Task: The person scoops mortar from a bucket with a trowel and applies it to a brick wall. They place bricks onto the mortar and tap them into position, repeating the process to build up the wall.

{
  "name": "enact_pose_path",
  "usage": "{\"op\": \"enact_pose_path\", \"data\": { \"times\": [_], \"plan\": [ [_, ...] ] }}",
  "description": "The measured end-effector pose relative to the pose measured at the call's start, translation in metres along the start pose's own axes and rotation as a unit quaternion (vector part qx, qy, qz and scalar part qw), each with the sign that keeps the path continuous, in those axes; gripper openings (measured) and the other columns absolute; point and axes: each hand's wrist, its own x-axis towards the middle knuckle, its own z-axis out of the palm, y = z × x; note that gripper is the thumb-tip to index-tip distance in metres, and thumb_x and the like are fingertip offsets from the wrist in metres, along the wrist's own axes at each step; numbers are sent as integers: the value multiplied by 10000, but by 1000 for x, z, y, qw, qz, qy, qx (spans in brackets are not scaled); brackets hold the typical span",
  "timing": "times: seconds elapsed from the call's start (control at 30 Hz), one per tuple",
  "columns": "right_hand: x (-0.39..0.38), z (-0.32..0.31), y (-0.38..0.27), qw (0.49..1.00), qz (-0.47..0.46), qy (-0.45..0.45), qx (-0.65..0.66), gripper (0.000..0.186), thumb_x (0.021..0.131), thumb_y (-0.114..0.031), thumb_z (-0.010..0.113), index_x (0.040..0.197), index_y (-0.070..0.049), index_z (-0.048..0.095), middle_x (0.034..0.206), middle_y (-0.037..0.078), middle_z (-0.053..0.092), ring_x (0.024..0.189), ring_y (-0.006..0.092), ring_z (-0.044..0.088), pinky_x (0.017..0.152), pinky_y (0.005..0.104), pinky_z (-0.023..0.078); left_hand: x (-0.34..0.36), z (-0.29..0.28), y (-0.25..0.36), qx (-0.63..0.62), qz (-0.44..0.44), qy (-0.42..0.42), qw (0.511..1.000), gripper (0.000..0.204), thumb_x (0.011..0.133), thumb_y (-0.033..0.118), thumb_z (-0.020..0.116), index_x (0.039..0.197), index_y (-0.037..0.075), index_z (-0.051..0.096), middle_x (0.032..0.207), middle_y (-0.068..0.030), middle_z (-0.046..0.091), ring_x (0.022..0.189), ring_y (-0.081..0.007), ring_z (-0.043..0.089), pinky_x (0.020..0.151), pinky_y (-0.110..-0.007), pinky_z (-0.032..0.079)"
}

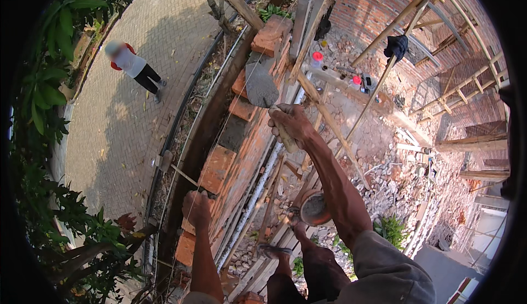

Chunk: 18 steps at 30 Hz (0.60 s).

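My right hand is closed around the handle of a trowel. The trowel's grey, mortar-coated blade points away from me over the top of a brick wall. Below the blade, a patch of wet mortar lies between an orange brick and another brick. My left hand rests on the wall at its near part, fingers curled in; whatever they may grip is hidden. A brick sits just nearer than that hand. Farther along the wall lies a larger brick block.
A taut string runs along the wall. A bucket stands by my feet on planks. Bamboo poles and a bamboo ladder rise at right above rubble. Left of the wall, a person stands on the paved road.
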Motion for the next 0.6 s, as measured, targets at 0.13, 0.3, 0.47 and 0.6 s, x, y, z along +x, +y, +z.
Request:
{"op": "enact_pose_path", "data": {
  "times": [0.13,0.3,0.47,0.6],
  "plan": [
    [10,-3,-2,999,-35,29,17,203,971,-205,598,975,-4,572,770,55,608,556,109,574,432,262,503,1,2,-1,-35,-32,-21,999,565,915,509,546,1217,32,567,1150,-171,600,1071,-371,568,925,-511,423],
    [18,-5,-3,1000,5,13,15,196,975,-199,593,976,-3,574,762,60,609,559,113,582,434,268,508,0,8,-5,-7,-43,-21,999,606,921,523,537,1273,30,550,1250,-188,572,1145,-375,540,978,-512,401],
    [16,-4,-3,999,-31,8,34,194,974,-206,596,964,-14,571,763,65,612,555,115,583,437,264,509,0,11,-10,-54,-84,-55,993,648,923,533,534,1316,18,522,1300,-203,547,1174,-388,524,1013,-514,386],
    [13,-1,-1,994,-32,77,70,202,976,-218,597,976,-18,571,761,62,615,550,113,581,444,263,511,1,8,-6,-34,-77,-73,994,660,921,541,535,1318,14,517,1302,-209,542,1175,-395,521,1015,-522,381]
  ]
}}
